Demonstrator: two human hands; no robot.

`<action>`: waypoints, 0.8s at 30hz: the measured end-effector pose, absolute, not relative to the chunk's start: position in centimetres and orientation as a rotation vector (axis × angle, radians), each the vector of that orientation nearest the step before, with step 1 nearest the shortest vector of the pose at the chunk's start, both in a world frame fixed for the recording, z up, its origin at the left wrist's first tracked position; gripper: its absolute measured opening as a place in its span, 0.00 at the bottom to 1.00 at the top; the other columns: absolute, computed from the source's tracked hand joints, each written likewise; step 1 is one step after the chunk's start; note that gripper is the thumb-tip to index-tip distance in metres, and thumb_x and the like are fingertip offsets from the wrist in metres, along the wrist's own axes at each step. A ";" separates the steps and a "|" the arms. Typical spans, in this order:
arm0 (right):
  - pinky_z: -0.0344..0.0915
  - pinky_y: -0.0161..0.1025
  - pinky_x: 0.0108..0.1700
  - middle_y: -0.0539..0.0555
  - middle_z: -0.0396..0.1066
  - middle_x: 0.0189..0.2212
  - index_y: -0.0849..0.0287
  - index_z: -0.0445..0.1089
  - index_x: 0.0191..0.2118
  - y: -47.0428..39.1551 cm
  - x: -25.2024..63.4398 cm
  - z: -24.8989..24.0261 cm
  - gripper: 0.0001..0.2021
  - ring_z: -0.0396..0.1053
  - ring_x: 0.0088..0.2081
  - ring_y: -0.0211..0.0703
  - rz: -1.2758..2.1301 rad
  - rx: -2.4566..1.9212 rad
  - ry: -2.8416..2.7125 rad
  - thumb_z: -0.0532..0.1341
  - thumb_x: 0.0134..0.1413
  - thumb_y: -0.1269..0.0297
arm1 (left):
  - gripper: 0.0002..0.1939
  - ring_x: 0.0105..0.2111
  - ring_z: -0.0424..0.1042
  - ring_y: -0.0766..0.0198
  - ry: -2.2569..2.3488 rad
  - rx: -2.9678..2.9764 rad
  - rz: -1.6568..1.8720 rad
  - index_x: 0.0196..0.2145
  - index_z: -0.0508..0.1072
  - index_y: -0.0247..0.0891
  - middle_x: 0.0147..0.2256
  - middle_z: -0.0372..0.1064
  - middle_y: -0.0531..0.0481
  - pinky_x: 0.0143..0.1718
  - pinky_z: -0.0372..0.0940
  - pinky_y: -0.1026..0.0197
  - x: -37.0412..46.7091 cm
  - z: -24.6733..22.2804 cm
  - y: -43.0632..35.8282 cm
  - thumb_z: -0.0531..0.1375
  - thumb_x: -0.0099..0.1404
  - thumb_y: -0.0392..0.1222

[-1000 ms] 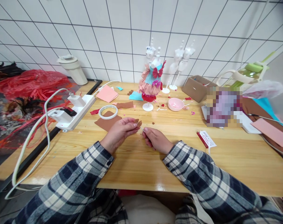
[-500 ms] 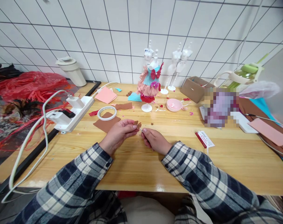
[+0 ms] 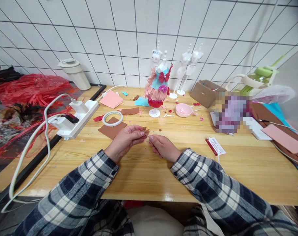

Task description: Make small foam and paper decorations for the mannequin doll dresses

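Observation:
Between thumb and fingers my left hand pinches a small piece of pleated brown paper, fanned out at its top. My right hand is closed on a thin, light stick-like tool whose tip meets the brown piece; its exact kind is too small to make out. Both hands hover close together over the wooden table. A brown paper sheet lies just left of my left hand, with a roll of white tape on its far edge.
Behind the hands stands a mini mannequin in a paper dress, with bare white mannequins nearby. A pink bowl, a cardboard box and a red-and-white packet are to the right. A power strip with cables lies left.
Both hands stay in almost the same place. The brown paper piece has turned slightly, and the tool's tip has shifted a little against it.

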State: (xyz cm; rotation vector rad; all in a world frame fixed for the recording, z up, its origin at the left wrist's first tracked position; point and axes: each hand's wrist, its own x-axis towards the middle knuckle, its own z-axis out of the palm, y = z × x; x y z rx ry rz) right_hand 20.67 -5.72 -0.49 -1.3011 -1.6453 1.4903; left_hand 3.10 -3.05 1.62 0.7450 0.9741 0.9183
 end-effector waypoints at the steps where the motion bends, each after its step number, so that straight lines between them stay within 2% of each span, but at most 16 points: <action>1: 0.52 0.31 0.20 0.42 0.56 0.14 0.57 0.56 0.26 -5.7 20.7 -0.5 0.17 0.52 0.15 0.30 1.494 -1.303 -1.645 0.45 0.65 0.56 | 0.11 0.30 0.76 0.66 0.971 0.742 0.921 0.32 0.72 0.33 0.30 0.75 0.50 0.35 0.71 0.66 3.1 1.6 -3.0 0.68 0.51 0.30; 13: 0.52 0.30 0.17 0.43 0.56 0.14 0.57 0.58 0.30 -5.7 20.9 -1.0 0.20 0.52 0.15 0.32 1.537 -1.284 -1.654 0.43 0.64 0.49 | 0.10 0.29 0.76 0.67 0.952 0.736 0.926 0.33 0.74 0.33 0.31 0.75 0.49 0.34 0.70 0.66 2.8 1.3 -2.7 0.66 0.52 0.30; 24: 0.53 0.29 0.21 0.42 0.56 0.14 0.57 0.56 0.28 -5.7 20.9 -0.6 0.18 0.53 0.16 0.30 1.484 -1.261 -1.700 0.43 0.65 0.53 | 0.10 0.30 0.75 0.68 0.967 0.785 0.910 0.33 0.73 0.33 0.30 0.75 0.50 0.36 0.70 0.66 2.8 1.2 -2.8 0.68 0.51 0.32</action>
